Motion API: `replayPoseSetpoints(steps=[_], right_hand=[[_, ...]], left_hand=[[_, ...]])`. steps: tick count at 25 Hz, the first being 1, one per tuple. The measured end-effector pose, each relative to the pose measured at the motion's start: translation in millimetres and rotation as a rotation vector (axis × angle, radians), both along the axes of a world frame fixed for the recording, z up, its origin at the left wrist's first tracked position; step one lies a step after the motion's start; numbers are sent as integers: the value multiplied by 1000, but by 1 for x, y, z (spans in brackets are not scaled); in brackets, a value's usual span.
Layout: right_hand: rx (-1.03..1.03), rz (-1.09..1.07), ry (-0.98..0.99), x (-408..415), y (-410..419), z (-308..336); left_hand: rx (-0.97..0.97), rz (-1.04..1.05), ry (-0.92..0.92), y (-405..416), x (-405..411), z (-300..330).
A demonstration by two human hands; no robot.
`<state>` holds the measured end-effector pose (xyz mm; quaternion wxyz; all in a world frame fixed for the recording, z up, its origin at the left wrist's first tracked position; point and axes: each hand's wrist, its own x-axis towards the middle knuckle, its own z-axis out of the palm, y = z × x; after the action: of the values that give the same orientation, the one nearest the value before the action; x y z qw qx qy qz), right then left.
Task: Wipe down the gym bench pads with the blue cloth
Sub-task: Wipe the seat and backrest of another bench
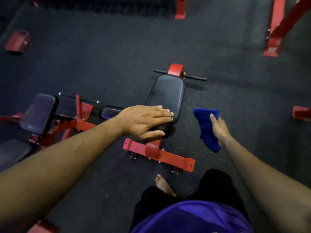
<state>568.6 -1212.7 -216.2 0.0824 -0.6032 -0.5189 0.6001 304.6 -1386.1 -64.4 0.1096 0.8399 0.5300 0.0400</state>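
Observation:
A black bench pad (166, 93) on a red steel frame (161, 155) stands on the dark floor in front of me. My left hand (144, 121) lies across the pad's near end, fingers straight on top and thumb against its front edge. My right hand (219, 127) grips a folded blue cloth (206, 126) in the air to the right of the pad, not touching it.
A second bench with black pads (39, 113) and red frame stands at the left. Red machine legs (277, 26) rise at the upper right, and a red foot (17, 41) sits far left. My bare foot (164, 184) stands just behind the bench frame.

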Motion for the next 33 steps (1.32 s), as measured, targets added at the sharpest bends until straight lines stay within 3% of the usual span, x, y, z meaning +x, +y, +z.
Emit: replayPoseSetpoints(steps=[6, 15, 26, 31, 33], right_hand=[[-33, 157, 109, -14, 2, 18], [-43, 708, 66, -17, 94, 21], [-119, 765, -11, -99, 73, -63], [-172, 988, -45, -191, 59, -87], [-208, 1004, -45, -217, 54, -96]], left_hand=[[33, 279, 79, -8, 4, 1], [6, 944, 193, -14, 41, 11], [11, 999, 190, -17, 36, -4], [-182, 1040, 120, -14, 28, 5], [-290, 1169, 130, -2, 31, 9]])
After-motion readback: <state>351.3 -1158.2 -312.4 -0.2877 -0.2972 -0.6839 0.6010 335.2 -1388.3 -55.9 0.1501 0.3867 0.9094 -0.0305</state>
